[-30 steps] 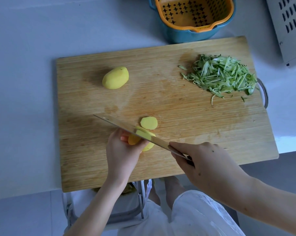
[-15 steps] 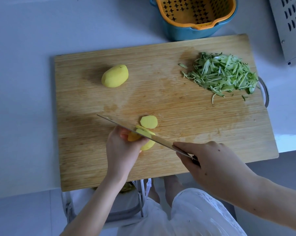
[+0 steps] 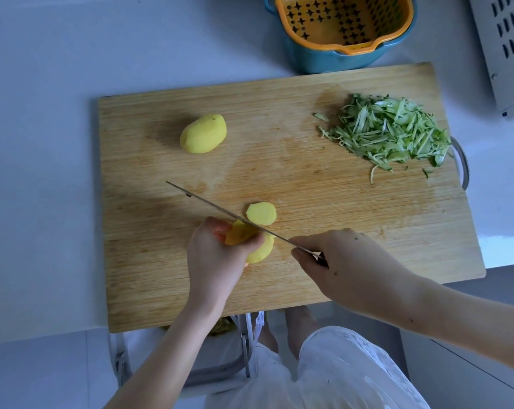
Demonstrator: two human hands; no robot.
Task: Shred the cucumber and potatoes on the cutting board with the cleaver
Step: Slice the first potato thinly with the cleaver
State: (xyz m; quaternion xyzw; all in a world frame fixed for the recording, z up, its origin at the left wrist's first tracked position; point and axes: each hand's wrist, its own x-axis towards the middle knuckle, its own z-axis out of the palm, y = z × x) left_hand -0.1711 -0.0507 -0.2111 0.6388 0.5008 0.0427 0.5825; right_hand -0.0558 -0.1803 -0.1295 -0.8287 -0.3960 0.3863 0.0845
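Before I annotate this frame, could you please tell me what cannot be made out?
Head view:
Handle of the cleaver: hidden in the right hand.
Most of the cut potato: covered by the left hand and blade.
Far side of the basket: cut off by the top edge.

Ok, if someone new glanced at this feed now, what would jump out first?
The cleaver slants across the near half of the cutting board, in the right hand, edge on the half-sliced potato the left hand holds. Then the green cucumber shreds heaped far right, and a whole peeled potato far left.
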